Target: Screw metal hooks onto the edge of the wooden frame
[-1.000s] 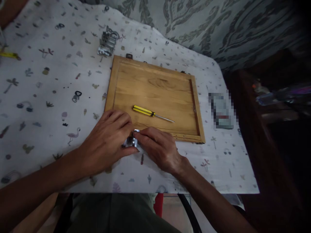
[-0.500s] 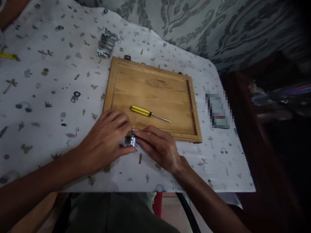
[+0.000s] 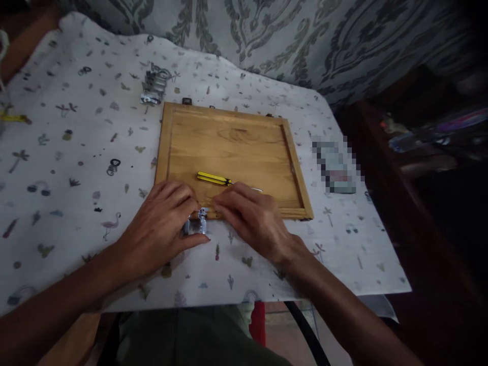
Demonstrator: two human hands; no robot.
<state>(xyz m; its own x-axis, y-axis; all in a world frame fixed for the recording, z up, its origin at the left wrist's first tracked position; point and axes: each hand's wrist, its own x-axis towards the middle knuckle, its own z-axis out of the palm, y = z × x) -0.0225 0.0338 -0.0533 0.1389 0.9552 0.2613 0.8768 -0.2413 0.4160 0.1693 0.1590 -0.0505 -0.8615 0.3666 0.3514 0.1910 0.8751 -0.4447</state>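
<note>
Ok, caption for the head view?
Left hand steadying a metal clip at the edge of a wooden panel.

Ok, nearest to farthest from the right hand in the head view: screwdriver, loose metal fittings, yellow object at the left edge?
From the right hand:
1. Screwdriver: on the wooden panel, partly hidden.
2. Metal fittings: past the panel's far left corner.
3. Yellow object: far left edge.

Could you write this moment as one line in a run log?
left hand: holds bracket at panel near edge | right hand: beside bracket, fingertips pinched, contents hidden | screwdriver: on panel | metal parts: beyond panel
</note>
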